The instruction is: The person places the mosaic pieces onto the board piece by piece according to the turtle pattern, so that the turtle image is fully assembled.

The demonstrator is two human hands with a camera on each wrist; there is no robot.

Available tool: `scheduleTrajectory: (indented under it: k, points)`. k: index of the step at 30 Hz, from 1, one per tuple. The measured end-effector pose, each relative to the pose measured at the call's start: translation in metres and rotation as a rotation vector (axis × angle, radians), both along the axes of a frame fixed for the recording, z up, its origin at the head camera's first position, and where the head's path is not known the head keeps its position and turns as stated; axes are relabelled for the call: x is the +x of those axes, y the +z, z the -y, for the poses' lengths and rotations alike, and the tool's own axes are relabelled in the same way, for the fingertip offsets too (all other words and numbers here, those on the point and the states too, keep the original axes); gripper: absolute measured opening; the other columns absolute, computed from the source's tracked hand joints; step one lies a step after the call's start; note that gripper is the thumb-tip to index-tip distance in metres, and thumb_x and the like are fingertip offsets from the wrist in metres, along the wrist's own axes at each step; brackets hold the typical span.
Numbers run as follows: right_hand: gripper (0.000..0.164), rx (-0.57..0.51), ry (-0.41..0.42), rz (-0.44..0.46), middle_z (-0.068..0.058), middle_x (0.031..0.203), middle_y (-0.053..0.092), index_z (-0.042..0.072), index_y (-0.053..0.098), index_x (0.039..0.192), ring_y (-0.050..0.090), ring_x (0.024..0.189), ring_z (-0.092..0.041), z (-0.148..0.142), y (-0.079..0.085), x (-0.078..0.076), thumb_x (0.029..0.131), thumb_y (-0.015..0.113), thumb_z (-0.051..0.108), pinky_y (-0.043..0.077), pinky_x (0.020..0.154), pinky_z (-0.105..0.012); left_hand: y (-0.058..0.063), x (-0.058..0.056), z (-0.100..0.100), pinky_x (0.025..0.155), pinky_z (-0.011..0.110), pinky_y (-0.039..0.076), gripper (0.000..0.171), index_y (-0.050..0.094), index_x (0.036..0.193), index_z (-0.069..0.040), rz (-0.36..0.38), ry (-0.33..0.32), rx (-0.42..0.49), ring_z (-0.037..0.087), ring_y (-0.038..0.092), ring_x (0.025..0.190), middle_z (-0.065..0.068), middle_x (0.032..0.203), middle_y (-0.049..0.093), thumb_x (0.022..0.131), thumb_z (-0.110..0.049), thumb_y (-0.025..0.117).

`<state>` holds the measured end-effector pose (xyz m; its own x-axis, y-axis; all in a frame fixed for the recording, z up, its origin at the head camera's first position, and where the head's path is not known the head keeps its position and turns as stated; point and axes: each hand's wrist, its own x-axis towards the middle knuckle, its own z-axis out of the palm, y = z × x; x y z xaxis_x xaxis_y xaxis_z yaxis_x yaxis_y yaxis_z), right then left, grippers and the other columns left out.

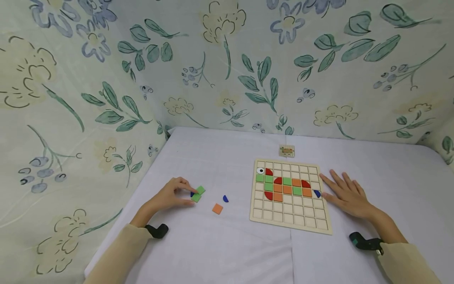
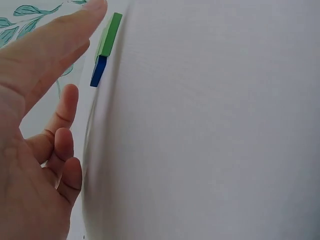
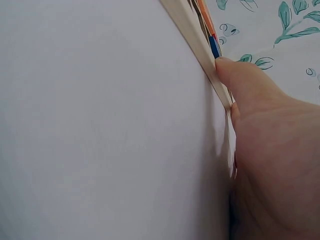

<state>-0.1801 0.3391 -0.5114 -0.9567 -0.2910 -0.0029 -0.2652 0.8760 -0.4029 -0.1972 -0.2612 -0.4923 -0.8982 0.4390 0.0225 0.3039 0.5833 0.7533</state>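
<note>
My left hand (image 1: 170, 195) reaches over the cloth on the left, index finger and thumb spread about two green square tiles (image 1: 200, 190) and a blue piece (image 1: 192, 194). Its index fingertip overlaps the green tiles in the head view. In the left wrist view the green tile (image 2: 110, 35) and blue piece (image 2: 98, 71) are close beside the fingers, the others bent. My right hand (image 1: 349, 197) lies with fingers spread at the right edge of a wooden grid board (image 1: 276, 219). Its thumb touches that edge beside a blue piece (image 1: 317, 193) on the board.
An orange square tile (image 1: 217, 208) and a blue half-circle (image 1: 226, 198) lie between the left hand and the board. Red, green and orange pieces and a round eye piece (image 1: 260, 170) fill part of the grid. A small patterned card (image 1: 287, 150) lies behind the board.
</note>
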Motion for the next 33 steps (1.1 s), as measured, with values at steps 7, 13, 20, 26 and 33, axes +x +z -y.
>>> scheduleTrajectory:
  k: [7,13,20,26,33]
  points:
    - [0.074,0.005,-0.007,-0.012,-0.023,0.164,0.002,0.020,0.015,0.161,-0.013,0.145,-0.051,-0.0002,-0.0021,0.0009,0.102,0.049,0.047,-0.012,0.107,-0.069,-0.0024,-0.0008,0.0037,0.093,0.046,0.034,0.034,0.080,0.107,-0.023,0.015,0.005,-0.005,0.022,0.045,0.107,-0.002,0.107,0.058,0.075,-0.029,0.089]
    - [0.073,-0.018,0.000,-0.027,-0.021,0.164,0.002,0.025,0.014,0.161,-0.014,0.146,-0.050,-0.0013,-0.0031,0.0010,0.102,0.051,0.046,-0.014,0.107,-0.067,-0.0036,-0.0026,0.0043,0.092,0.045,0.033,0.034,0.080,0.107,-0.022,-0.001,-0.008,-0.015,0.022,0.044,0.107,-0.002,0.107,0.058,0.075,-0.027,0.089]
    - [0.074,-0.002,0.007,-0.019,-0.023,0.164,0.001,0.020,0.014,0.161,-0.013,0.145,-0.052,-0.0016,-0.0003,0.0005,0.102,0.050,0.046,-0.013,0.107,-0.069,-0.0047,-0.0037,0.0028,0.092,0.047,0.032,0.032,0.079,0.108,-0.018,-0.014,-0.022,-0.032,0.026,0.043,0.109,0.002,0.109,0.057,0.078,-0.026,0.087]
    - [0.075,0.015,0.005,-0.003,-0.024,0.164,0.001,0.019,0.014,0.161,-0.013,0.145,-0.052,0.0002,0.0009,0.0000,0.102,0.051,0.046,-0.012,0.106,-0.070,-0.0062,-0.0051,0.0018,0.091,0.045,0.032,0.032,0.078,0.109,-0.022,-0.015,-0.048,-0.078,0.023,0.041,0.108,-0.001,0.112,0.056,0.079,-0.027,0.086]
    - [0.074,-0.007,0.005,-0.017,-0.023,0.164,0.001,0.020,0.015,0.161,-0.013,0.145,-0.052,-0.0008,0.0001,0.0012,0.102,0.050,0.046,-0.013,0.106,-0.069,-0.0013,-0.0061,0.0001,0.087,0.042,0.033,0.032,0.078,0.111,-0.023,-0.028,-0.096,-0.100,0.023,0.039,0.105,-0.001,0.111,0.055,0.080,-0.027,0.085]
